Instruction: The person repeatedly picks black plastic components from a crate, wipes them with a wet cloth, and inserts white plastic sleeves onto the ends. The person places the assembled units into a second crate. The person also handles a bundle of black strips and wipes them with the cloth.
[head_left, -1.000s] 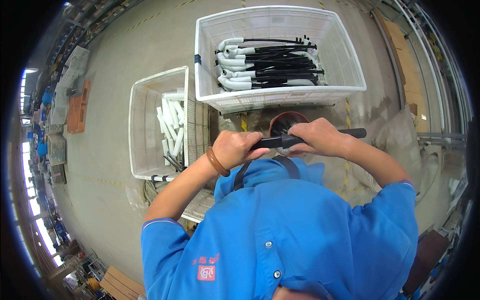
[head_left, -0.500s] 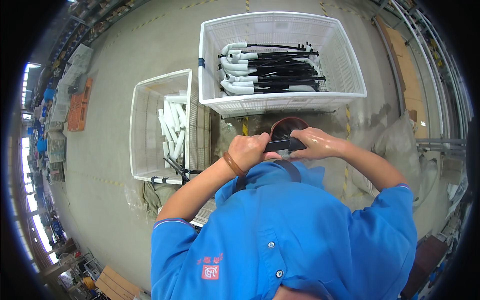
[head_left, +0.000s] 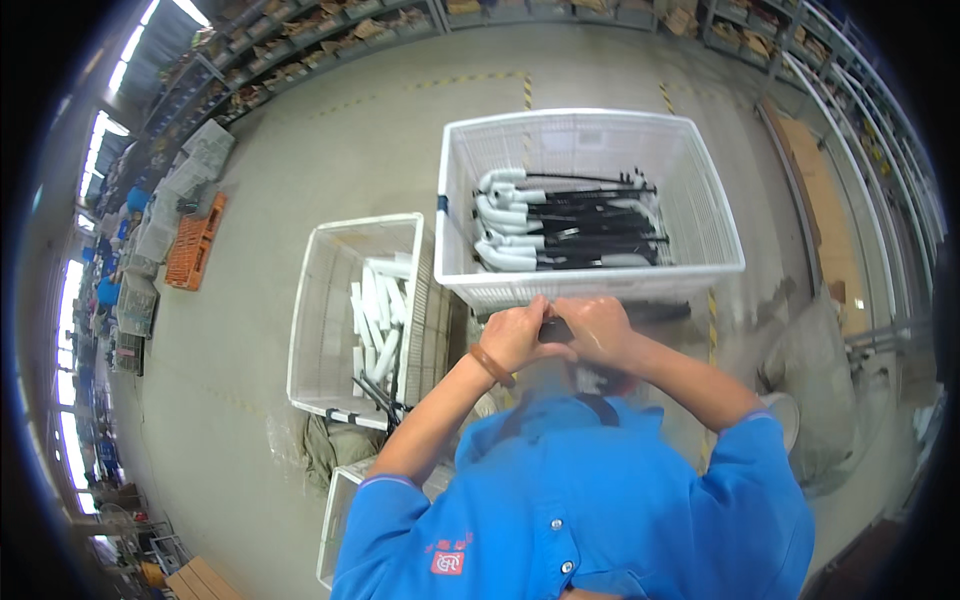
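Observation:
Both my hands are raised close together in front of the blue shirt, just below the near side of the large white crate [head_left: 590, 282]. My left hand [head_left: 517, 336], with a brown bracelet at its wrist, is closed on one side of a black piece [head_left: 551, 330]. From the other side my right hand [head_left: 596, 328] grips it too, thumbs nearly meeting. Fingers cover most of the piece, so its kind cannot be told. Beneath the hands, a dark, blurred object [head_left: 600, 379] is partly hidden. White curved tubes with black rods [head_left: 570, 225] lie stacked inside the large crate.
Left of my arms stands a smaller white crate [head_left: 296, 340] with several white tubes [head_left: 376, 310] and black rods [head_left: 376, 390]. An orange pallet [head_left: 196, 245] leans at the left. A clear plastic bag [head_left: 825, 380] is at the right. Shelves [head_left: 330, 45] line the back.
The view has tilted up, so the crates appear lower. My hands have moved forward toward the large crate and closer together, with the black piece still between them. The brown bowl no longer shows clearly.

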